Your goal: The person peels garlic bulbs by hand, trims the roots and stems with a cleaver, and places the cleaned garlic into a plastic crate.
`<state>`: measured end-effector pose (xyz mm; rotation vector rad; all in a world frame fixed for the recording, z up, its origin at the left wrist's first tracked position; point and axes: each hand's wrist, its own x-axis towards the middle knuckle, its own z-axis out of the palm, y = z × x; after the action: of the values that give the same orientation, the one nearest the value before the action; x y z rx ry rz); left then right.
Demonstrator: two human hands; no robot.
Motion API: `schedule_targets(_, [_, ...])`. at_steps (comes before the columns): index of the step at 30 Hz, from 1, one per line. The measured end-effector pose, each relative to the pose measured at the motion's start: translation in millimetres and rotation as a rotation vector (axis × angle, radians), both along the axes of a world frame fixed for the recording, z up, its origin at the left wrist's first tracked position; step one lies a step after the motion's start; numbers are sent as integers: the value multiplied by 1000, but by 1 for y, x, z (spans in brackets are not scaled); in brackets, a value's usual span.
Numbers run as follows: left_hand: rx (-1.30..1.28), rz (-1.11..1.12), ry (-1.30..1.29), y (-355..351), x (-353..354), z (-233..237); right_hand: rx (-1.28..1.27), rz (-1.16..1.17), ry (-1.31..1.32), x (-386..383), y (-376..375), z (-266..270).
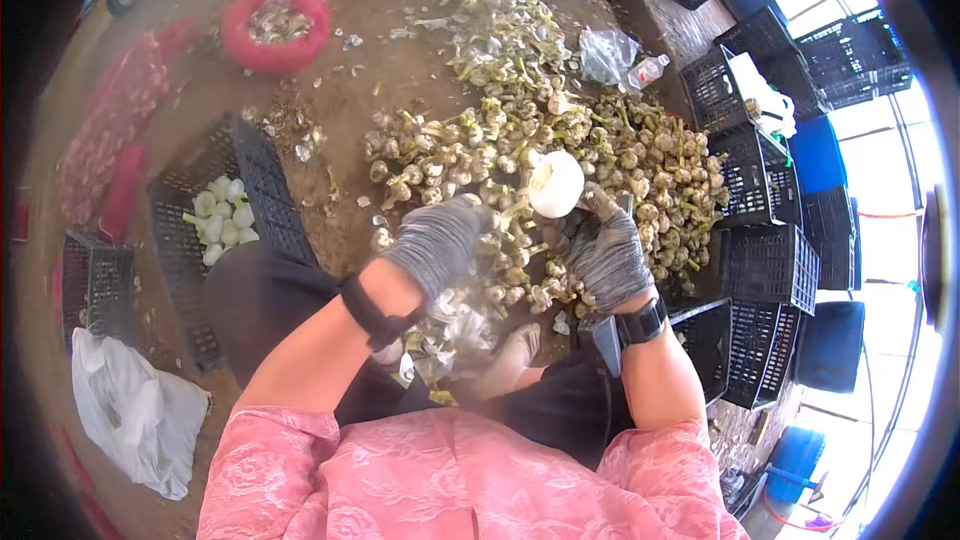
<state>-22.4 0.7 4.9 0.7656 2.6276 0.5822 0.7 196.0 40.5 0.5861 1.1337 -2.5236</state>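
Note:
My left hand, in a grey glove, is blurred by motion, and its fingers are smeared at the left of a white peeled bulb. Gloved in grey too, my right hand has its fingers closed at the bulb's lower right side. Some torn outer skin hangs on the bulb's left side. Beneath and beyond both hands spreads a large heap of unpeeled garlic bulbs. Loose white peelings lie between my legs. Several cleaned white bulbs sit in a black crate at the left.
A red mesh sack stands open at the upper left, and a filled one lies further left. Black crates line the right side. A plastic bottle and clear bag lie beyond the heap. A white bag rests lower left.

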Motion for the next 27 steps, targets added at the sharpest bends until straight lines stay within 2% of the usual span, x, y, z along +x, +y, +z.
schedule_targets(1, [-3, -6, -7, 1, 1, -3, -3, -6, -7, -2, 1, 0])
schedule_targets(3, [144, 215, 179, 2, 13, -8, 119, 53, 12, -5, 2, -4])
schedule_targets(5, [715, 132, 357, 8, -9, -38, 377, 240, 182, -12, 11, -19])
schedule_targets(7, [1183, 248, -548, 12, -9, -6, 174, 222, 155, -6, -6, 2])
schedule_targets(8, [1464, 167, -707, 2, -18, -19, 171, 283, 220, -10, -2, -1])
schedule_targets(9, [1369, 537, -744, 0, -15, 7, 170, 349, 287, -19, 4, -5])
schedule_targets(10, [1557, 635, -800, -18, -30, 0, 254, 293, 310, -28, 13, -8])
schedule_targets(11, [1809, 916, -684, -32, -39, 9, 362, 226, 290, -40, 24, -26])
schedule_targets(12, [2246, 696, -900, -64, -50, 15, 512, 194, 204, -51, 38, -53])
schedule_targets(13, [2083, 818, -396, -96, -57, 19, 661, 162, 117, -58, 51, -83])
schedule_targets(14, [1860, 891, 83, -131, -66, 24, 808, 172, -78, -64, 60, -113])
schedule_targets(15, [2720, 704, -408, -177, -66, 31, 951, 185, -277, -64, 67, -141])
schedule_targets(17, [2825, 1146, 216, -184, -52, 63, 1747, 1149, 17, -51, 79, -189])
schedule_targets(19, [2808, 1184, 127, -208, -49, 57, 1854, 1161, 264, -15, 137, -405])
schedule_targets(20, [2793, 1215, 34, -216, -49, 52, 1806, 1196, 58, -5, 107, -355])
schedule_targets(21, [2796, 1215, 49, -215, -52, 41, 1753, 1221, -143, 8, 71, -299])
schedule_targets(23, [2390, 356, -553, -209, -57, 15, 1754, 1078, -329, 17, 63, -330])
schedule_targets(24, [2324, 503, -638, -178, -53, 24, 1774, 960, -402, 14, 47, -287])
schedule_targets(25, [2249, 646, -724, -135, -48, 34, 1776, 961, -401, 7, 46, -269])
schedule_targets(27, [718, 469, 334, -87, -42, 7, 1812, 971, -42, -7, 52, -249])
